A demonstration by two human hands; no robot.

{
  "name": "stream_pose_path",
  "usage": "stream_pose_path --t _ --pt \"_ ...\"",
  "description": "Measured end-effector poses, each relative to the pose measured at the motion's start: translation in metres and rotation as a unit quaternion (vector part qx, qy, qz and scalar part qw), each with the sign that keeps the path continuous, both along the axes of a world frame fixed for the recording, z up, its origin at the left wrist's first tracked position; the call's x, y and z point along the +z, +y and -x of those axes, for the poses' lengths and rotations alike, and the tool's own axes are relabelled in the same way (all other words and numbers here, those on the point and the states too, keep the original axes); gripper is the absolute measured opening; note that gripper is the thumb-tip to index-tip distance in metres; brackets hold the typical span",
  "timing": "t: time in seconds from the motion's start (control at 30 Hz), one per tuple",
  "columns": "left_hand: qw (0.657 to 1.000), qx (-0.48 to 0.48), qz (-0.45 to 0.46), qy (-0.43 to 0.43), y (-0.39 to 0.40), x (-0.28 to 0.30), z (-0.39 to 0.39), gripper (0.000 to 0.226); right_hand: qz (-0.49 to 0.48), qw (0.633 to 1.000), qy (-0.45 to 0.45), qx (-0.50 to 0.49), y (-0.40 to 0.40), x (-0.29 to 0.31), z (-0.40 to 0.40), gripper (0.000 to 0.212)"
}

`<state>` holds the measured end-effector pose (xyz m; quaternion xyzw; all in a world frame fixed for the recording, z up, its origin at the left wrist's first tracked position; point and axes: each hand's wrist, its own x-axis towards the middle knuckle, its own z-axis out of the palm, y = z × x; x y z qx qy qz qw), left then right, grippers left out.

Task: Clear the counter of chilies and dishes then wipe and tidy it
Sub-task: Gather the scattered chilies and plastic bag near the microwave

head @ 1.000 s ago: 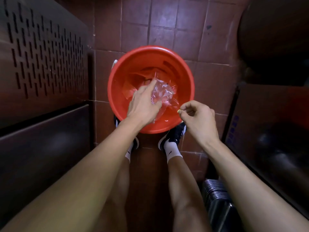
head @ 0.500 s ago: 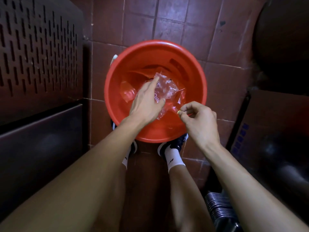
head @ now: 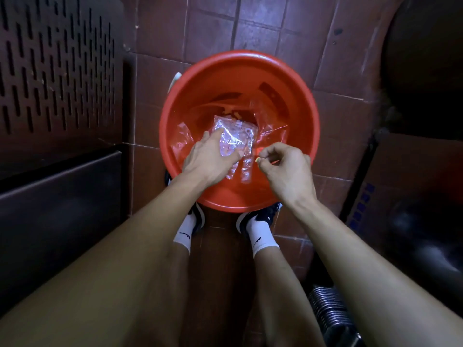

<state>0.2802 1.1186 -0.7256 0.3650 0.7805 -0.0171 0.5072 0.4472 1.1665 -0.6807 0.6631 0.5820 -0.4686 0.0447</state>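
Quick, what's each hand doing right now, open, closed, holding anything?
Left hand: open, fingers spread on the clear plastic bag over the red bucket; grip unclear.
Right hand: closed, pinching a small yellowish bit.

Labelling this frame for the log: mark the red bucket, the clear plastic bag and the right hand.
red bucket (head: 295, 78): head view, on the far right rim.
clear plastic bag (head: 235, 136): head view, on the crinkled middle of the bag.
right hand (head: 288, 171): head view, on the back of the hand.
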Motion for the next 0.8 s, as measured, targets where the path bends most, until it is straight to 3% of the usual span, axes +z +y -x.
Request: stream_pose_path --t 0.23,0.43,0.63,0.8 --pt "1.0 -0.004 -0.021 0.011 -0.019 0.002 0.015 0.06 0.001 1.0 -0.007 0.017 -0.008 -0.011 0.015 0.007" --pt "0.998 -0.057 -0.033 -0.009 -0.035 0.007 0.028 0.058 0.005 0.999 -0.019 0.039 -0.014 -0.024 0.027 0.005" --pt "0.99 -0.091 -0.107 -0.008 -0.046 0.015 0.033 0.049 0.015 1.0 -0.013 0.016 -0.008 -0.039 0.043 0.006" --pt "0.986 -0.043 -0.163 -0.016 -0.048 0.03 0.034 0.037 0.032 0.999 -0.018 0.003 -0.003 -0.035 0.047 0.006"
